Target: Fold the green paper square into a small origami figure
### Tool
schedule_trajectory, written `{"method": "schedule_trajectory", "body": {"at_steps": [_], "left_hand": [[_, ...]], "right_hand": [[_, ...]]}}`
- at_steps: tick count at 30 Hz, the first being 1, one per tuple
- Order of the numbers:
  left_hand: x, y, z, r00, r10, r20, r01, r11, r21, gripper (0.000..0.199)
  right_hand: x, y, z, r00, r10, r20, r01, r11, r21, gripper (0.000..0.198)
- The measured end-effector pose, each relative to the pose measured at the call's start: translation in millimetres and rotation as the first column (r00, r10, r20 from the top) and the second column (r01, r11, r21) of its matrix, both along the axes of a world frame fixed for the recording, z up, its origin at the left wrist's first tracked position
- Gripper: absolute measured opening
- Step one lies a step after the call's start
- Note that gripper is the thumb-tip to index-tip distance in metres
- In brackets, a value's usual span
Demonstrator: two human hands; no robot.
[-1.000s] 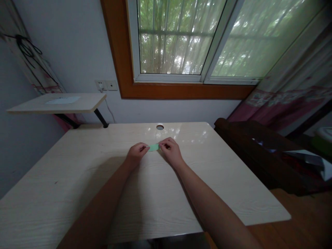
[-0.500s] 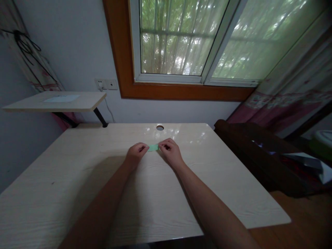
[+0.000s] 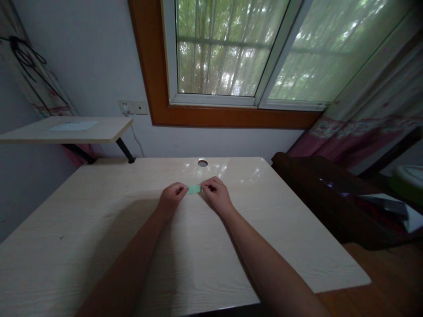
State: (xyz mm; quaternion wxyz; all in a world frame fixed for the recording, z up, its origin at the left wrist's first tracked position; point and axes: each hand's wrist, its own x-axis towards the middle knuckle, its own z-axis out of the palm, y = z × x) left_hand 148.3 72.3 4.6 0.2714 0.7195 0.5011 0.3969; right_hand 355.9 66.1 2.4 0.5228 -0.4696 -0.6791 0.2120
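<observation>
A small green strip of paper stretches between my two hands, low over the far middle of the desk. My left hand pinches its left end between thumb and fingers. At the right end, the fingertips of my right hand are closed on the strip too. Only the middle of the strip shows; its ends are covered by my fingers. Whether it touches the desktop I cannot tell.
Behind the strip is a round cable hole in the desk. A raised shelf with a white sheet stands at the back left. Along the right side is a dark brown piece of furniture with things on it. A window is above.
The view has shifted very slightly. Both hands keep their pinch on the green strip, in nearly the same place.
</observation>
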Motion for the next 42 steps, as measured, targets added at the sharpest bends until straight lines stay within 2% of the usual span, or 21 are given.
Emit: {"method": "schedule_trajectory", "body": {"at_steps": [21, 42], "left_hand": [[-2.1, -1.7, -0.1, 0.998, 0.037, 0.045, -0.036, 0.999, -0.018, 0.025], [-7.7, -5.4, 7.4, 0.996, -0.061, 0.061, 0.063, 0.998, -0.024, 0.026]], "right_hand": [[-2.3, -1.0, 2.7, 0.999, 0.017, 0.046, -0.015, 0.999, -0.033, 0.010], [-3.2, -2.6, 1.2, 0.995, 0.037, 0.092, -0.031, 0.997, -0.064, 0.012]]}}
